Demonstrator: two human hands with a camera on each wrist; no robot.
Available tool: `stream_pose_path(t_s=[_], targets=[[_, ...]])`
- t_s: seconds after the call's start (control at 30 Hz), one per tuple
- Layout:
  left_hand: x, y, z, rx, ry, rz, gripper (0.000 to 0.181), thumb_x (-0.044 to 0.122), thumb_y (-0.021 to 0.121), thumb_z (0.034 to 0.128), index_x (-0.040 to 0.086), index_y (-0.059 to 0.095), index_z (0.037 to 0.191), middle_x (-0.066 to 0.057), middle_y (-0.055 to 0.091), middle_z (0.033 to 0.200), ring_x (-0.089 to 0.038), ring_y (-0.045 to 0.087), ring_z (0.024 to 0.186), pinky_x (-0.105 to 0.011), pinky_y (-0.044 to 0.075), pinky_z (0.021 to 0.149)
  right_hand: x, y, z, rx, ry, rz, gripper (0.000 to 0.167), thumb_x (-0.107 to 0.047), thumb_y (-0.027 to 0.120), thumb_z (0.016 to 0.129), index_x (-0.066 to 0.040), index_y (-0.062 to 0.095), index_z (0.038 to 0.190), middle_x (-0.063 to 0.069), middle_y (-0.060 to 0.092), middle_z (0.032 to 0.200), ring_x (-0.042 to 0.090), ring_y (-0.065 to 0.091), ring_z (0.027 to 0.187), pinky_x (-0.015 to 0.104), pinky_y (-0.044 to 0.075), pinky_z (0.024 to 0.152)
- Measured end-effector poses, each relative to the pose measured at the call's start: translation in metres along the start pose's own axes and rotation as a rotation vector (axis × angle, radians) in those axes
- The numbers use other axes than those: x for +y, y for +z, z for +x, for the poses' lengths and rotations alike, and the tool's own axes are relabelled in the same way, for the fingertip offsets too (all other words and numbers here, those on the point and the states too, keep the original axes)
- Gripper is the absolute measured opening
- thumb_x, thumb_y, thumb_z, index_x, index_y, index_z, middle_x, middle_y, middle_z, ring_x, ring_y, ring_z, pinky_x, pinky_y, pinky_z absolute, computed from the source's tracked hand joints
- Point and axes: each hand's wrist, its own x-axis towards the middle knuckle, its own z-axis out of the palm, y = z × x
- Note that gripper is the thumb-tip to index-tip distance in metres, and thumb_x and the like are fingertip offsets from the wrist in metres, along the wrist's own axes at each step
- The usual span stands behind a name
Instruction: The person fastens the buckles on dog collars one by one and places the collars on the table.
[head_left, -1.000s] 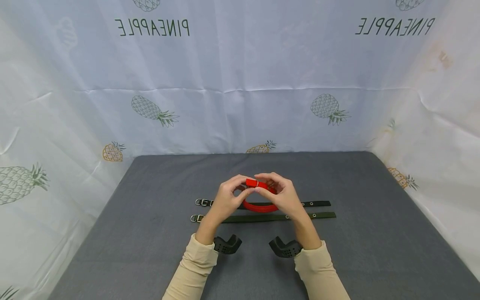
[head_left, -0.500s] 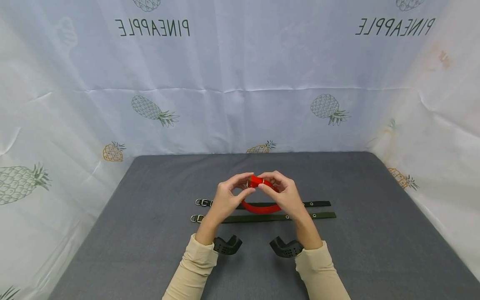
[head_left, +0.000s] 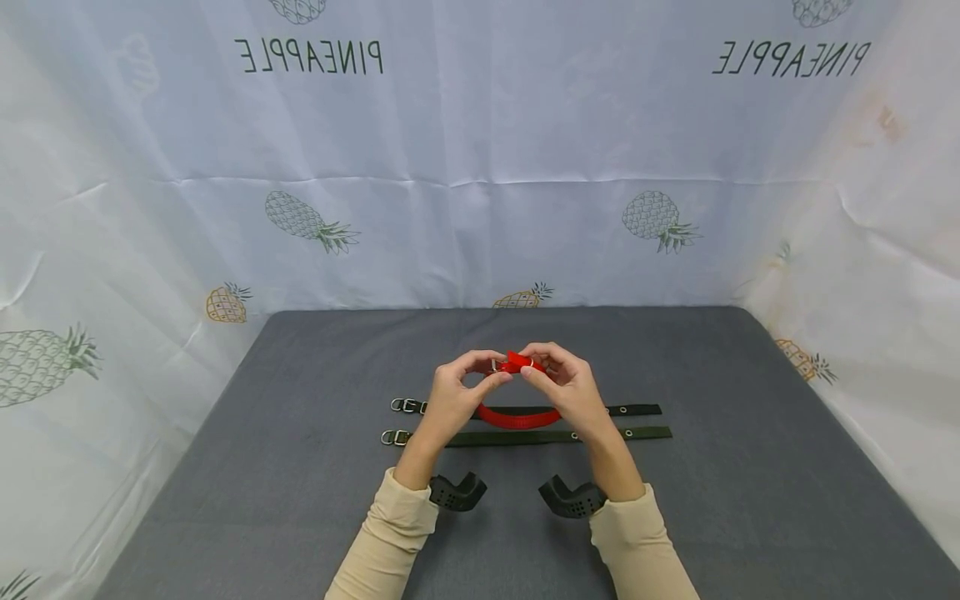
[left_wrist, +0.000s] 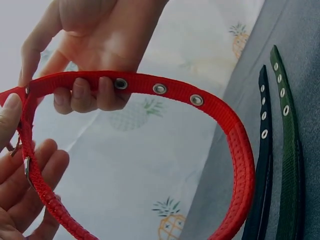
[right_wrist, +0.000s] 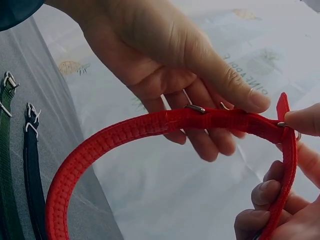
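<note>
A red padded collar (head_left: 517, 419), bent into a loop, is held above the table between both hands. My left hand (head_left: 453, 392) pinches its buckle side with thumb and fingers, and a metal ring (right_wrist: 195, 108) shows there in the right wrist view. My right hand (head_left: 566, 383) pinches the other end; several of its fingers curl round the strap beside the metal eyelets (left_wrist: 159, 89). The collar's pointed tip (right_wrist: 282, 104) sticks up past a metal piece (right_wrist: 282, 124) near the right thumb. How far it is threaded is hard to tell.
Behind the hands, a black collar (head_left: 633, 409) and a dark green collar (head_left: 648, 432) lie flat and parallel on the grey tabletop (head_left: 315, 500), buckles to the left. Pineapple-print curtains (head_left: 450, 125) surround the back and sides.
The red tip has shifted slightly right and tilted upward with the right hand. A silver metal part has come into view by the left fingertips. The two flat collars have stayed put.
</note>
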Motion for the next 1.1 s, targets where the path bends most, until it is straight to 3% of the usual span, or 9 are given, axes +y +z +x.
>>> stream_pose_path(t_s=[0.37,0.73,0.93,1.1], targets=[[0.006,-0.001,-0.001,-0.010,0.025,-0.069,0.031,0.004,0.074,0.0815,0.000,0.068,0.111,-0.019,0.070,0.104,-0.022,0.068,0.090,-0.027,0.057,0.084,0.001,0.000,-0.001,0.021,-0.016,-0.047,0.020,-0.001,0.060,0.092,0.008,0.060,0.110,-0.018,0.059,0.093,-0.001,0.056,0.082,0.015,0.051,0.076],[0.010,-0.004,0.000,-0.056,0.048,-0.079,0.037,0.002,0.071,0.0834,-0.002,0.066,0.119,-0.019,0.068,0.107,-0.018,0.065,0.090,-0.030,0.058,0.085,0.003,-0.001,-0.001,0.040,-0.026,-0.097,0.019,-0.001,0.062,0.090,0.006,0.062,0.108,-0.008,0.057,0.096,-0.001,0.057,0.082,0.015,0.050,0.073],[0.009,-0.005,0.001,-0.043,0.072,-0.051,0.037,0.002,0.072,0.0818,-0.004,0.066,0.118,-0.019,0.069,0.107,-0.010,0.061,0.086,-0.021,0.056,0.076,0.002,0.000,0.000,0.034,-0.055,-0.134,0.017,0.003,0.063,0.088,0.005,0.063,0.105,0.004,0.056,0.095,0.003,0.050,0.073,0.017,0.042,0.060],[0.009,-0.005,0.001,-0.033,0.113,-0.003,0.034,0.003,0.072,0.0816,-0.002,0.069,0.115,-0.017,0.070,0.103,-0.006,0.051,0.075,-0.016,0.045,0.063,0.002,0.001,-0.001,0.031,-0.048,-0.180,0.015,0.002,0.064,0.088,0.003,0.064,0.103,0.010,0.054,0.091,0.006,0.041,0.063,0.020,0.035,0.053]])
